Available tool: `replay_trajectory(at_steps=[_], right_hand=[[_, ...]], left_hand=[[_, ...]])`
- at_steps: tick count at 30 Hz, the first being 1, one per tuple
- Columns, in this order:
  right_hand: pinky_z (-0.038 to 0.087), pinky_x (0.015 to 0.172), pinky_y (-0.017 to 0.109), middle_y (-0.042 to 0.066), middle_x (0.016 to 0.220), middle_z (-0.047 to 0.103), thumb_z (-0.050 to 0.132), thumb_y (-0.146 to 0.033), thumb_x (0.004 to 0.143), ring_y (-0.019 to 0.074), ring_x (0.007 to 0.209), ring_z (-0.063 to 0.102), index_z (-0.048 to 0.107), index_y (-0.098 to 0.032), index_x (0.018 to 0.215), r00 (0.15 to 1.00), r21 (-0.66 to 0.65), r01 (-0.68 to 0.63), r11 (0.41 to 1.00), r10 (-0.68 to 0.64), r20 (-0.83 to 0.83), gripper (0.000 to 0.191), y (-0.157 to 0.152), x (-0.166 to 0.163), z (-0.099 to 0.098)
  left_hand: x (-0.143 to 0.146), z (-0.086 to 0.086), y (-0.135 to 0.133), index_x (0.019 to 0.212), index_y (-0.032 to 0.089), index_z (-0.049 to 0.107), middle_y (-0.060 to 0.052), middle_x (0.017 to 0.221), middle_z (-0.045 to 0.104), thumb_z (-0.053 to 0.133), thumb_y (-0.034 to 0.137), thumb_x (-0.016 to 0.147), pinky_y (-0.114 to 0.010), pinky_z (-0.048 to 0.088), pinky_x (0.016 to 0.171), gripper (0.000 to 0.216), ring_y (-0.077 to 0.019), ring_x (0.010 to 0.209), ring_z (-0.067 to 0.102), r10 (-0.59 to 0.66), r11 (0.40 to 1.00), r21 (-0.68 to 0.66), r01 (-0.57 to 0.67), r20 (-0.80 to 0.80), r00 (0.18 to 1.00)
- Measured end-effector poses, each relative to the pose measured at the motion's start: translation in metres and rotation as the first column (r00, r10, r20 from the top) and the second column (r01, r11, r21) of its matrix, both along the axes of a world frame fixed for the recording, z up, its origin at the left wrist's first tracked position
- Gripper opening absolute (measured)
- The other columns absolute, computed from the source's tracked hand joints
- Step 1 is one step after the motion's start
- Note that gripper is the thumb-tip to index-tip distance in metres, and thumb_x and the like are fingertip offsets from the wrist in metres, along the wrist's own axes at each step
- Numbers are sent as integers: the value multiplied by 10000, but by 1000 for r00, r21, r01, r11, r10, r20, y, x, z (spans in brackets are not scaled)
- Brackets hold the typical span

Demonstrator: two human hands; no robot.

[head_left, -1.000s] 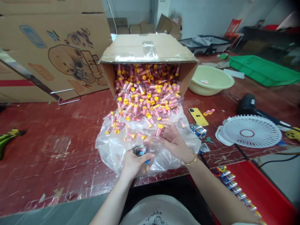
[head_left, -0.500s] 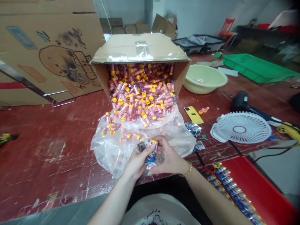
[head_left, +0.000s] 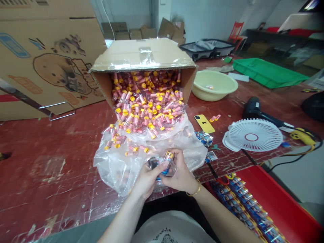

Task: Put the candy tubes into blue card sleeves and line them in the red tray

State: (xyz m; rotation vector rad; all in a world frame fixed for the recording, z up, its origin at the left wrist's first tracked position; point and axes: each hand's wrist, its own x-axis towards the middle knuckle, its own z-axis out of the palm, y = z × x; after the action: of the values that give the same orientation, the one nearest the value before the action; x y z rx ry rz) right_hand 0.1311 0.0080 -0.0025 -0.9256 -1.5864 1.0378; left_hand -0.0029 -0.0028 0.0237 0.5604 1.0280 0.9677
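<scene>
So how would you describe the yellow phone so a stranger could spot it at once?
On the red table, find the big cardboard box of pink tubes. Right of its opening, nearer the person than the pale bowl, lies the phone. It is flat and yellow with a dark logo, unlike the shiny blue packets just below.

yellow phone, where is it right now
In the head view, the phone lies right of centre on the table, just left of two pink tubes, below the bowl.
</scene>
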Motion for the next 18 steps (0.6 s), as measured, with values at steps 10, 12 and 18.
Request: replay_trajectory(at_steps=[10, 12, 18], right_hand=[[460, 897, 342, 77, 1098, 476, 703, -168, 646, 198, 1015, 535, 302, -221, 1147, 996, 7, 92, 996, -92, 3, 643, 0, 17, 3], [449, 913, 337, 86, 1142, 444, 719, -210, 646, 201, 1053, 507, 308, -218, 1114, 980, 72, 194, 978, -197, 31, 622, 1, 51, 4], [464, 833, 337, 74, 1039, 459, 697, -403, 633, 183, 896, 520, 303, -186, 1088, 480, -14, 820, 572, -674, 562, 639, -49, 244, -57]], left_hand=[[5, 1, 2, 1112, 118, 620, -118, 1082, 650, 749, 467, 697, -269, 526, 789, 557, -236, 944, 638, 0, 998, -61, -1, -15, 1000], [2, 4, -4, 1188, 168, 583, -97, 1137, 633, 763, 436, 686, -300, 535, 810, 596, -252, 1009, 618, -18, 985, -169, 12, -34, 999], [-5, -11, -37, 1113, 179, 663, -112, 1016, 672, 776, 519, 616, -344, 520, 847, 613, -278, 899, 643, -498, 862, -224, 455, -202, 843]])
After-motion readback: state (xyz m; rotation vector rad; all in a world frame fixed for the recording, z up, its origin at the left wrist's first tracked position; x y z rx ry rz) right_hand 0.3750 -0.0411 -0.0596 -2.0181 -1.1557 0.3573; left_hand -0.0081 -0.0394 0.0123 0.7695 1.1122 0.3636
